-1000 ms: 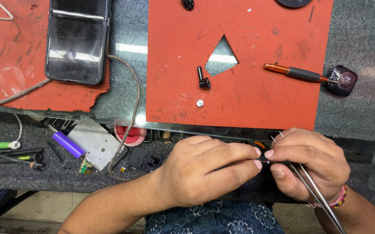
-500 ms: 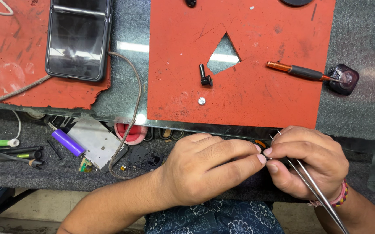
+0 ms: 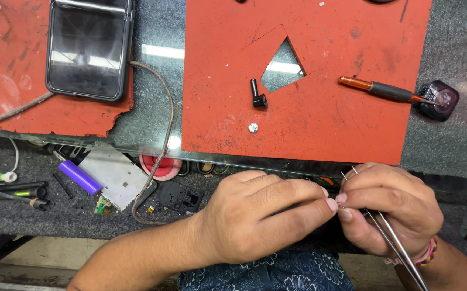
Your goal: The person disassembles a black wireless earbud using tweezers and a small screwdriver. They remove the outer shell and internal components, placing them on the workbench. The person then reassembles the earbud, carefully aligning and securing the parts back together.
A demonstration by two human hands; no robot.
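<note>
- Right at the near edge of the worktop, a pair of metal tweezers (image 3: 392, 240) lay gripped in the right hand (image 3: 392, 210), its shaft slanting from the fingers back past the wrist toward the lower right.
- Tweezer tips pointed up and left, meeting the spot where both hands' fingertips came together; whatever small part sat there was too hidden to make out.
- The left hand (image 3: 260, 218) was curled in a pinch, thumb and forefinger pressed against the right hand's fingertips, touching them; what it pinched could not be told.
- Both hands hovered over the front lip of the worktop, just below the near edge of the large red mat (image 3: 309, 64).
- On that mat, well apart from the hands, lay a small black L-shaped piece (image 3: 258, 96), a tiny silver screw (image 3: 253, 127) just below it, and an orange-and-black screwdriver (image 3: 380, 89) toward the right edge, its tip touching a dark square dish (image 3: 439, 100).
- At the far left corner a black phone (image 3: 89, 48) rested on a second red mat (image 3: 7, 64), a grey cable (image 3: 166, 134) running from it down to the lower shelf.
- On the shelf, left of the hands, sat a purple cylinder (image 3: 79, 177) beside a silver metal plate (image 3: 116, 178).
</note>
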